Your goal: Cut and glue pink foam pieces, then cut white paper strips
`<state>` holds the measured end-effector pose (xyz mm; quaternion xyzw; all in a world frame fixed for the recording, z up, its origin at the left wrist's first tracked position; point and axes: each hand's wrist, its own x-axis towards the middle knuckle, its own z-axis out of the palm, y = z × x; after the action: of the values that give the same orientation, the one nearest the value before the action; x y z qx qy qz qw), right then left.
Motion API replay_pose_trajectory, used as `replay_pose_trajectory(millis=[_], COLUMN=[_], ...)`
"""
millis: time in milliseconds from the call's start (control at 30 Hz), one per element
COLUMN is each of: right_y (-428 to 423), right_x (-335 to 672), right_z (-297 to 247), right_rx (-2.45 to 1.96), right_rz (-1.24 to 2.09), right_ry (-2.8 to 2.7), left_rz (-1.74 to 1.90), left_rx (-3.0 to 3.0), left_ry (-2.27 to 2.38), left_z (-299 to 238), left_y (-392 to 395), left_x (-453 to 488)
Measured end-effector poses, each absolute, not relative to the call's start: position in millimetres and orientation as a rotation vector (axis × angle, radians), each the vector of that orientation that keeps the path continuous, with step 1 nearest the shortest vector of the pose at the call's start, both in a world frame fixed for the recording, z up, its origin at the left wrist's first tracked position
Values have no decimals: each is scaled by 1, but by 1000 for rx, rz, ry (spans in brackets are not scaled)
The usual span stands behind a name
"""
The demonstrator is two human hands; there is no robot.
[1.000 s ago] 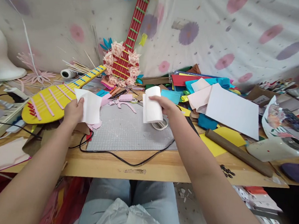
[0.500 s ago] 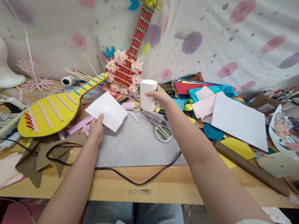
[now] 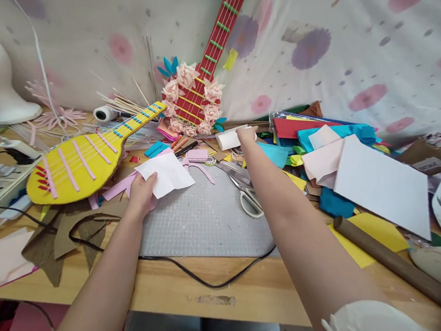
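My left hand (image 3: 141,193) pinches a white paper sheet (image 3: 168,173) at its near corner, just above the left edge of the grey cutting mat (image 3: 204,220). My right hand (image 3: 247,136) is stretched far forward and grips a white paper roll (image 3: 228,139), which lies tilted on its side among the scraps near the red paper guitar (image 3: 208,66). Scissors (image 3: 247,191) with white handles lie on the mat under my right forearm. Pink foam scraps (image 3: 120,186) sit beneath the white sheet.
A yellow paper guitar (image 3: 85,161) lies at the left. Stacked coloured sheets (image 3: 319,135) and a large white sheet (image 3: 383,185) fill the right, with a brown cardboard tube (image 3: 389,261). A black cable (image 3: 203,280) runs along the desk's front edge. Brown card scraps (image 3: 71,232) lie at the near left.
My right hand has carried the white roll away from me and tipped it onto its side near the red guitar. My left hand has kept its hold on the white sheet.
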<state>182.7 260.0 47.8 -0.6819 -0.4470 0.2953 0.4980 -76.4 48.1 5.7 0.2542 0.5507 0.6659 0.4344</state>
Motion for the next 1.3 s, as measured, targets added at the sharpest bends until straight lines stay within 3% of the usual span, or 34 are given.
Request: replay_pose_trajectory(millis=[167, 333, 467, 633, 800, 967, 1133, 1300], right_y=[220, 105, 29, 21, 36, 42, 31, 33], right_x=[173, 142, 116, 115, 142, 175, 191, 204], right_z=[60, 43, 8, -9, -4, -2, 2, 9], right_rx=[-1718, -1056, -942, -1109, -1366, -1254, -1119, -1197], right_rz=[646, 687, 335, 250, 632, 949, 837, 749], right_ry=[-1173, -1958, -2291, -2142, -1567, -1087, -1247, -1218], left_rz=[1562, 1506, 1569, 1505, 1355, 841, 330, 380], left_rx=[741, 681, 647, 713, 1085, 2027, 2557, 2378], left_ry=[1389, 1358, 1278, 1181, 1302, 1351, 1172, 1605], left_z=[-1, 9, 13, 13, -3, -16, -16, -17], left_y=[48, 39, 30, 19, -1, -25, -31, -17], left_x=[-77, -58, -34, -16, -4, 42, 81, 13])
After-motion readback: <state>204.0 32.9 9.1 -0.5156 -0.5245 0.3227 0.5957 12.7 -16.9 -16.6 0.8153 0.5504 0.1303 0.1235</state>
